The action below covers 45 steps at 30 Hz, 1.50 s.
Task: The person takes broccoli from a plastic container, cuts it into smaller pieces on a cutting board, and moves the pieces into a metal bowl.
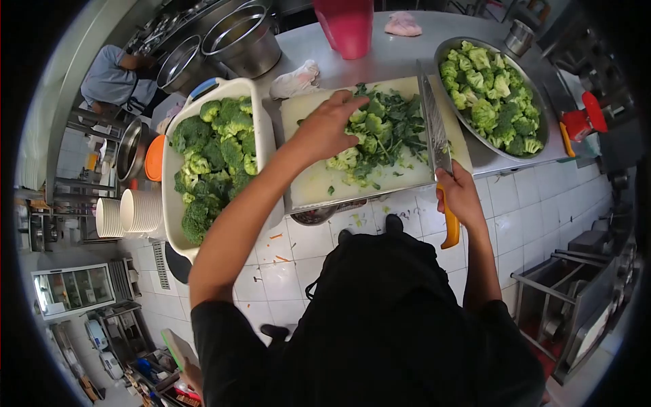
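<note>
My left hand [329, 129] is over the left part of the white cutting board [308, 183], fingers spread beside broccoli pieces and dark green leaves [390, 125]. My right hand [456, 193] is wrapped round the yellow handle of a large knife [434, 129], at the board's right side. The blade points away from me, to the right of the leaves. Left of the board, a white tub [173, 210] holds broccoli heads [217, 146]. On the right, a steel bowl [542, 139] is full of cut broccoli florets [485, 95].
Behind the board are a white cloth [295, 80], a red container [346, 27] and a pinkish cloth [403, 24]. Steel pots [244, 51] stand at the back left. A red-handled tool [584, 121] lies far right. Another person [112, 78] is at the upper left.
</note>
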Motion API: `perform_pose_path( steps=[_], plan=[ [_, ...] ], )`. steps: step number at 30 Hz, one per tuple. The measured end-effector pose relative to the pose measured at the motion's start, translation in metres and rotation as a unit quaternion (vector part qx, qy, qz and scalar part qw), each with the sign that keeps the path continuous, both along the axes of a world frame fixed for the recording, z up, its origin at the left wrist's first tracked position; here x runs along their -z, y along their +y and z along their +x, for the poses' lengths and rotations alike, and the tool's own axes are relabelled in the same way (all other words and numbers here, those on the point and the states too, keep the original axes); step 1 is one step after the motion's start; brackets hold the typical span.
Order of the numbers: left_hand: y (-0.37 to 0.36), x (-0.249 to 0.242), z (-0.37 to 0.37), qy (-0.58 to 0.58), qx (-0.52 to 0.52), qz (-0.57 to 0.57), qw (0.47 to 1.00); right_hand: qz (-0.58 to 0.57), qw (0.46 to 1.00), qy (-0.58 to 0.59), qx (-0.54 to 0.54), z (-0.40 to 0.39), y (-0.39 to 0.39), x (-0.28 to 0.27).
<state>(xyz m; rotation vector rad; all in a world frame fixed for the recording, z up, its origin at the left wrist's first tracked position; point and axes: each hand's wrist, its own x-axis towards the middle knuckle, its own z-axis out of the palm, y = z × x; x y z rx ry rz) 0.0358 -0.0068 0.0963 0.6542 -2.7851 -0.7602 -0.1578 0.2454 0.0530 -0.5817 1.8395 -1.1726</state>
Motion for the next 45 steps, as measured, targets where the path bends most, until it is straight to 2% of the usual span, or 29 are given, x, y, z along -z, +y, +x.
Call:
perform_pose_path(
  steps=[3,6,10,16,20,23,27,30,34,38,40,42,43,44,45],
  plan=[
    [-0.003,0.036,-0.053,-0.107,0.019,-0.099,0.989,0.017,1.0,-0.014,-0.009,-0.016,0.006,0.004],
    [-0.002,0.05,-0.088,-0.202,0.0,-0.063,0.977,0.01,0.999,-0.02,-0.029,-0.033,0.012,0.013],
    [-0.012,0.072,-0.102,-0.207,-0.012,-0.072,0.976,0.002,0.998,-0.015,-0.054,-0.054,0.019,0.025],
    [-0.007,0.072,-0.086,-0.029,-0.087,-0.032,0.995,0.018,0.995,-0.01,-0.095,-0.076,0.014,0.02],
    [-0.006,0.07,-0.08,0.033,-0.162,0.049,0.985,0.022,0.993,-0.003,-0.117,-0.085,0.004,0.026],
    [0.0,0.069,-0.07,0.12,-0.204,0.064,0.969,0.005,0.99,-0.023,-0.136,-0.083,-0.005,0.029],
    [0.025,0.02,-0.043,0.206,-0.257,0.098,0.939,0.005,0.988,-0.019,-0.151,-0.081,-0.015,0.03],
    [0.024,-0.002,0.001,0.321,-0.283,0.099,0.898,0.007,0.986,-0.01,-0.167,-0.081,-0.018,0.026],
    [0.017,-0.037,0.081,0.309,-0.374,0.014,0.874,0.001,0.985,-0.015,-0.173,-0.087,-0.017,0.032],
    [-0.002,-0.042,0.163,0.142,-0.474,-0.126,0.86,-0.006,0.985,-0.024,-0.172,-0.092,-0.016,0.032],
    [-0.01,-0.032,0.188,0.073,-0.468,-0.197,0.858,-0.007,0.985,-0.031,-0.169,-0.092,-0.015,0.029],
    [-0.008,-0.028,0.177,0.014,-0.455,-0.341,0.822,0.006,0.986,-0.025,-0.165,-0.093,-0.014,0.028],
    [0.001,-0.035,0.147,0.037,-0.463,-0.303,0.832,0.011,0.987,-0.025,-0.16,-0.093,-0.014,0.027],
    [0.01,-0.036,0.118,0.125,-0.421,-0.202,0.875,0.017,0.987,-0.025,-0.16,-0.092,-0.015,0.027],
    [0.013,-0.031,0.093,0.119,-0.363,-0.171,0.908,0.02,0.986,-0.028,-0.166,-0.093,-0.015,0.024]
  ],
)
